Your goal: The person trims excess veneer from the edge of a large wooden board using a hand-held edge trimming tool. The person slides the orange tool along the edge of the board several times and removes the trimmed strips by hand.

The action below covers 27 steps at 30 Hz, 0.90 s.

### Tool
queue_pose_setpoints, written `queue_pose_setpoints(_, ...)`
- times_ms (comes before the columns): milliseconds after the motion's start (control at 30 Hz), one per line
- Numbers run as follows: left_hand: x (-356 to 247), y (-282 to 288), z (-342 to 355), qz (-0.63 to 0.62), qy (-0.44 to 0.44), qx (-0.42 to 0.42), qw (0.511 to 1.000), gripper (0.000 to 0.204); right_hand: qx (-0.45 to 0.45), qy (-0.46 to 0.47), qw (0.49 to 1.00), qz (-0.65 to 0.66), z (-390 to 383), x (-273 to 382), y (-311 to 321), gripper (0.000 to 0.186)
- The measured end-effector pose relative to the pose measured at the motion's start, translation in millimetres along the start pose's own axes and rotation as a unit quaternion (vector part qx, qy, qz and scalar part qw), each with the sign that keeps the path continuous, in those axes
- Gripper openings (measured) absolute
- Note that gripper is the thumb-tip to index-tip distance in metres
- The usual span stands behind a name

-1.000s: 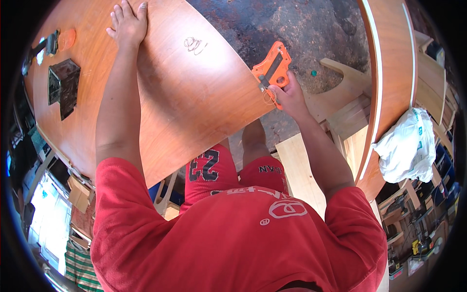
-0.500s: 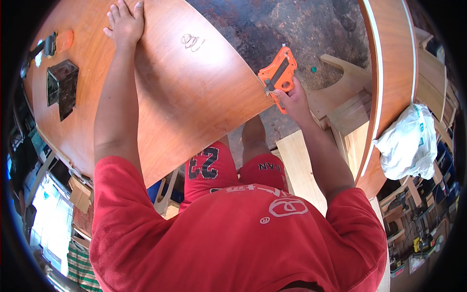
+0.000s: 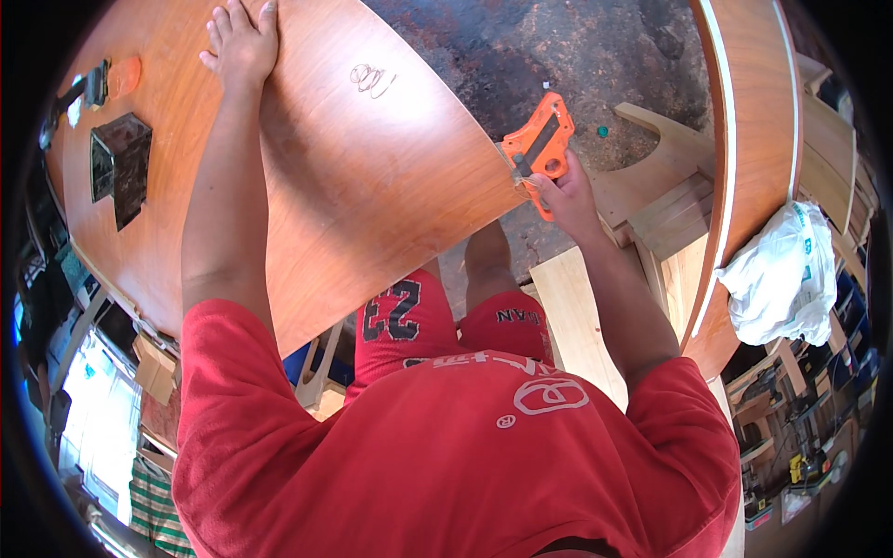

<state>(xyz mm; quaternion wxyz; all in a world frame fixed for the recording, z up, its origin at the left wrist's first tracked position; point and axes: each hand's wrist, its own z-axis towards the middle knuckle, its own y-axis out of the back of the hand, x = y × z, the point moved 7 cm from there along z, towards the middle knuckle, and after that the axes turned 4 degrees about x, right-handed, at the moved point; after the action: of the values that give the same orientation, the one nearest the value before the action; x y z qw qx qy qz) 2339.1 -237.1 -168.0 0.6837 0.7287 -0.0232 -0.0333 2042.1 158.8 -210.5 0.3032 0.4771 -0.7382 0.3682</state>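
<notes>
My left hand (image 3: 241, 48) lies flat with fingers spread on the upper part of a curved wood-grain panel (image 3: 372, 177). My right hand (image 3: 566, 191) is closed on an orange handheld tool with a dark bar (image 3: 542, 127), held against the panel's curved right edge; its underside is hidden. A thin coil of shaving or wire (image 3: 370, 80) lies on the panel. A dark rectangular cutout or box (image 3: 119, 158) is at the left, below a black tool (image 3: 93, 88) and an orange piece (image 3: 124, 77).
A curved panel with white edging (image 3: 744, 112) stands at the right, with a white plastic bag (image 3: 774, 279) on it. Pale boards (image 3: 577, 325) and a plywood cutout (image 3: 684, 153) lie below on the dark, stained floor (image 3: 595, 56). Cluttered shelving (image 3: 800, 437) fills the lower right.
My right hand and the orange tool have moved a short way down and to the right along the panel's edge. My left hand stays on the panel, nearly still.
</notes>
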Motion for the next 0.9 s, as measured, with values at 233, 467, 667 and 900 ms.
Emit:
queue_pose_setpoints(233, 5, -13, 5, 0.045, -0.007, -0.008, 0.999, 0.074, 0.001, -0.045, 0.999, -0.021, -28, -23, 21, 0.043)
queue_pose_setpoints(467, -3, 0, -1, 0.025, 0.004, 0.026, 0.999, 0.076, -0.045, -0.049, 0.998, 0.006, -37, -20, 21, 0.037)
queue_pose_setpoints(667, -37, -3, -41, -0.044, -0.179, -0.093, 0.979, 0.070, -0.198, -0.003, 0.961, -0.195, -43, -40, 74, 0.024)
queue_pose_setpoints(900, -140, -11, -187, 0.008, -0.328, 0.079, 0.941, 0.062, -0.278, -0.003, 0.907, -0.317, -48, -23, 96, 0.022)
